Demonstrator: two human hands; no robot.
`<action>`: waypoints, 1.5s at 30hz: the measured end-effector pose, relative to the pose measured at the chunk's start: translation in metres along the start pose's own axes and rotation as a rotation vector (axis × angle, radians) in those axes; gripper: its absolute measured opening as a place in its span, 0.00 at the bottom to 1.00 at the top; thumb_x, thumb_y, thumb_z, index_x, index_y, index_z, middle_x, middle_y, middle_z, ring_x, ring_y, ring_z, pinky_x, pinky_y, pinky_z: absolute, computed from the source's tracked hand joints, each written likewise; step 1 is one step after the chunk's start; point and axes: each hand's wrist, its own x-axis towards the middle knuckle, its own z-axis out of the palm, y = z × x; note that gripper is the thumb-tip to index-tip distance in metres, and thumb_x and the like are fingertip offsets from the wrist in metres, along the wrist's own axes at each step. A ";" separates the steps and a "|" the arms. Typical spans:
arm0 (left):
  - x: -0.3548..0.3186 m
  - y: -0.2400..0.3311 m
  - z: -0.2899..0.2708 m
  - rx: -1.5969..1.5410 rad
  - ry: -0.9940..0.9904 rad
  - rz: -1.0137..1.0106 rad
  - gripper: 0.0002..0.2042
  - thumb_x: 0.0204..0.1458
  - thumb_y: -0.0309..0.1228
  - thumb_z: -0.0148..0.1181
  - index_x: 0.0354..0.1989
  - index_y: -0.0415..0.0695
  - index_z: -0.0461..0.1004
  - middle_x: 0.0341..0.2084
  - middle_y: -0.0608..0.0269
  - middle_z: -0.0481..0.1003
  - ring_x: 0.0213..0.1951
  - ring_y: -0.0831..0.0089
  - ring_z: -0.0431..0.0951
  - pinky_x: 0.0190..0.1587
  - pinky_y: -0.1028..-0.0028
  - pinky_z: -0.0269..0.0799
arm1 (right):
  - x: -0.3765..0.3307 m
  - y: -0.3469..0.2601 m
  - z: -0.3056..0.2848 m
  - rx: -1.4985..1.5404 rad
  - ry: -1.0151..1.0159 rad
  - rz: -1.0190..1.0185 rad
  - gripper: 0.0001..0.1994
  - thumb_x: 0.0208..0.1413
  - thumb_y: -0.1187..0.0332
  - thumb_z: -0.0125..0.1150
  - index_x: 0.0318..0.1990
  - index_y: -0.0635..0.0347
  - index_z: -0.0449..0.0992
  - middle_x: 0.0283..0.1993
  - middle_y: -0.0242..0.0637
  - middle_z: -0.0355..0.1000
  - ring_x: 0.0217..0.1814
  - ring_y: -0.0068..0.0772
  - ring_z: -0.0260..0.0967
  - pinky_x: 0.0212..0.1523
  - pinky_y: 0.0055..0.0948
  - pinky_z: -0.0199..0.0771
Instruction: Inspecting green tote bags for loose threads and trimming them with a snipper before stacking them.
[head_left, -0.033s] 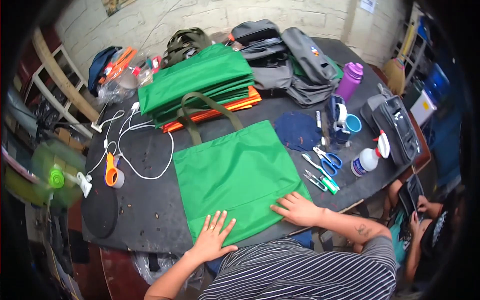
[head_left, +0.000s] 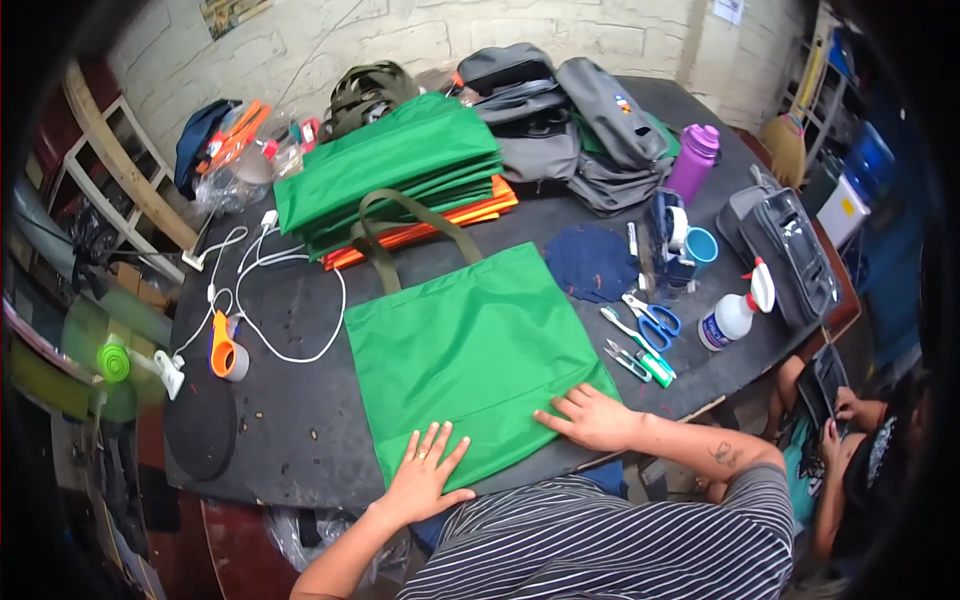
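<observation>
A green tote bag (head_left: 470,345) lies flat on the black table, its two olive-green strap handles (head_left: 385,262) pointing away from me. My left hand (head_left: 425,478) rests palm down on the bag's near left corner, fingers spread, a ring on one of them. My right hand (head_left: 588,415) lies on the near right part of the bag, fingers apart and slightly bent. A crosswise crease or seam runs over the fabric between the hands. Neither hand grips anything. Behind the bag is a stack of folded green bags (head_left: 390,165) with orange ones (head_left: 455,222) underneath.
To the right lie scissors (head_left: 655,325), thread snips (head_left: 628,360), a toothbrush, a spray bottle (head_left: 730,320), a blue cup (head_left: 700,246) and a purple bottle (head_left: 692,165). Grey bags (head_left: 620,120) sit behind. White cable (head_left: 300,357) and an orange tape dispenser (head_left: 226,352) are left. Another person sits at right.
The whole view has shifted very slightly. Both hands stay in place on the green tote bag.
</observation>
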 end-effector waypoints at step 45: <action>0.160 -0.215 -0.437 0.968 1.274 -0.263 0.18 0.47 0.24 0.53 0.47 0.50 0.76 0.46 0.51 0.74 0.48 0.57 0.74 0.53 0.59 0.67 | 0.296 0.283 -0.338 -0.600 1.159 0.081 0.26 0.49 0.83 0.46 0.53 0.43 0.75 0.52 0.38 0.73 0.58 0.43 0.66 0.61 0.39 0.62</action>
